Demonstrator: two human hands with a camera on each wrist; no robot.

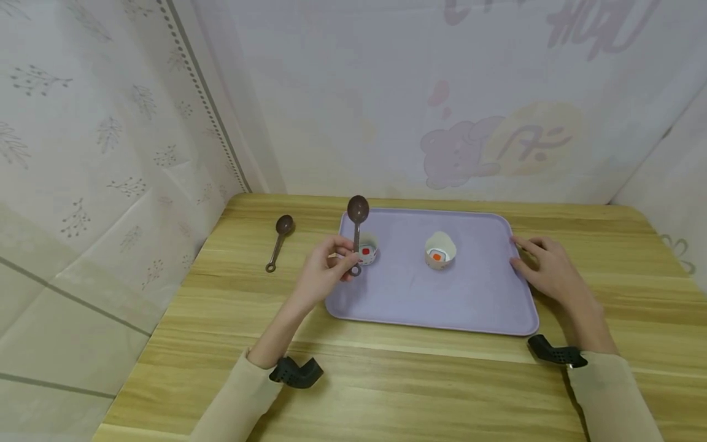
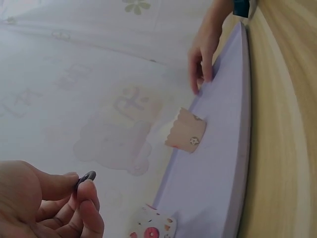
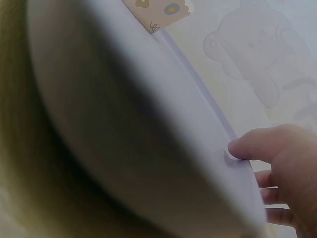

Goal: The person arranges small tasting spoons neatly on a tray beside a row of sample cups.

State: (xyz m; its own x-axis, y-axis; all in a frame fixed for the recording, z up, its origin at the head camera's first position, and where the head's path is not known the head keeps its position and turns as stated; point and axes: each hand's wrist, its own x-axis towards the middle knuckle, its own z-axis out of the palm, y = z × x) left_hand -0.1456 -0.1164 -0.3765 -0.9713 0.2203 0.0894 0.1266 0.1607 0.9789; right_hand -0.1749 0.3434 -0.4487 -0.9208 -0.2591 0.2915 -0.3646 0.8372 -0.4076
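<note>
A dark brown spoon (image 1: pixel 358 210) stands upright, bowl up, in my left hand (image 1: pixel 326 270). Thumb and fingers pinch its handle just above the ring end, which shows in the left wrist view as a small dark loop (image 2: pixel 88 178). Behind that hand, partly covered by it, a patterned paper cup (image 1: pixel 369 253) with a red spot inside sits on the lilac tray (image 1: pixel 475 294). Another paper cup (image 1: pixel 440 250), with an orange spot inside, stands near the tray's middle. My right hand (image 1: pixel 549 270) holds the tray's right rim, thumb (image 3: pixel 257 145) over the edge; its other fingertips are hidden.
A second brown spoon (image 1: pixel 278 242) lies on the wooden table (image 1: pixel 386 380), left of the tray. Printed cloth (image 1: pixel 342 110) hangs behind the table and along its left side. Dark straps with mounts (image 1: pixel 298 372) sit at both wrists.
</note>
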